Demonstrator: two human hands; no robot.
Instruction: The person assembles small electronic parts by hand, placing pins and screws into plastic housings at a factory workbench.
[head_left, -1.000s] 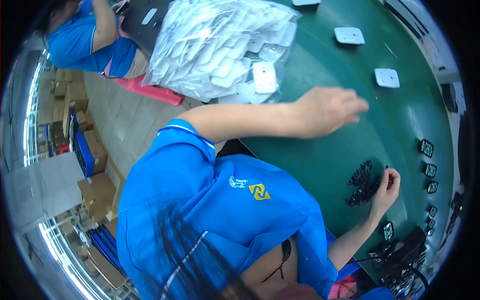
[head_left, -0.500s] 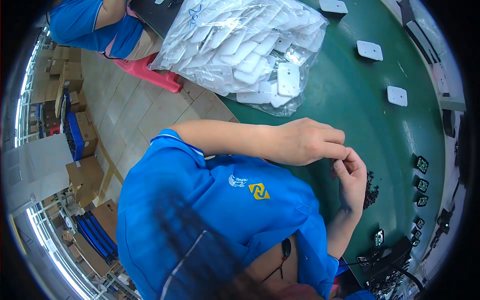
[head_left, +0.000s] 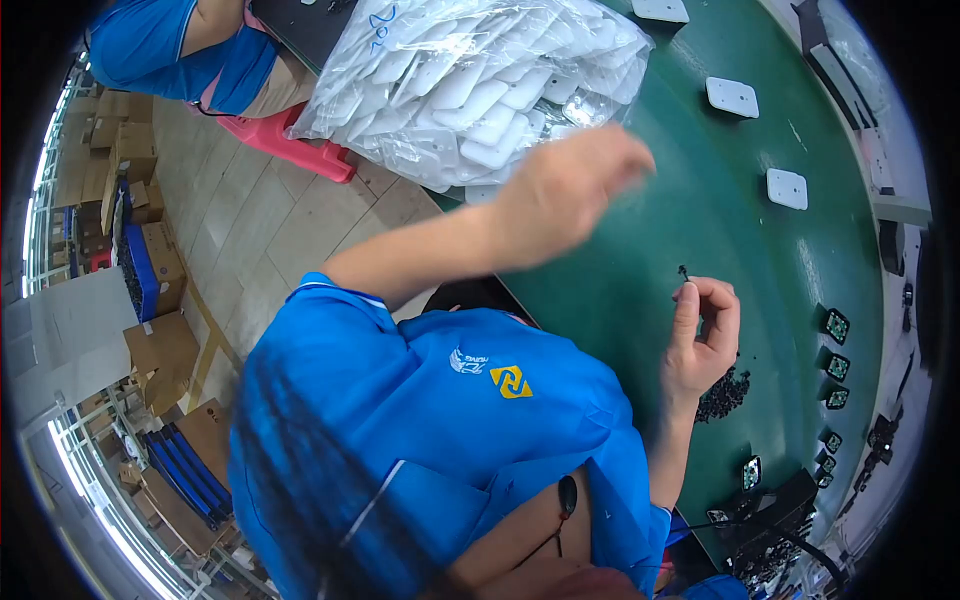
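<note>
My right hand [head_left: 702, 335] is pinched shut on a small black part [head_left: 683, 272], which sticks up from between thumb and forefinger. Right beside that wrist lies a pile of small black parts [head_left: 728, 395] on the green table [head_left: 640, 240]. My left hand [head_left: 560, 195] is raised at the near edge of a clear plastic bag [head_left: 400, 120] full of white plates [head_left: 490, 135]. Motion smears its fingers, so whether it holds anything does not show. It hides the bag's lower right corner.
Separate white plates [head_left: 787, 189] lie along the table's far right side. Small dark pieces with green boards [head_left: 837, 326] form a row near the right edge. A black box [head_left: 785, 505] stands at lower right. Another person [head_left: 230, 60] sits at upper left on a pink stool [head_left: 300, 145].
My hands have parted. The left one has swung up and left to the bag, while the right one stays over the table, its black part now in sight.
</note>
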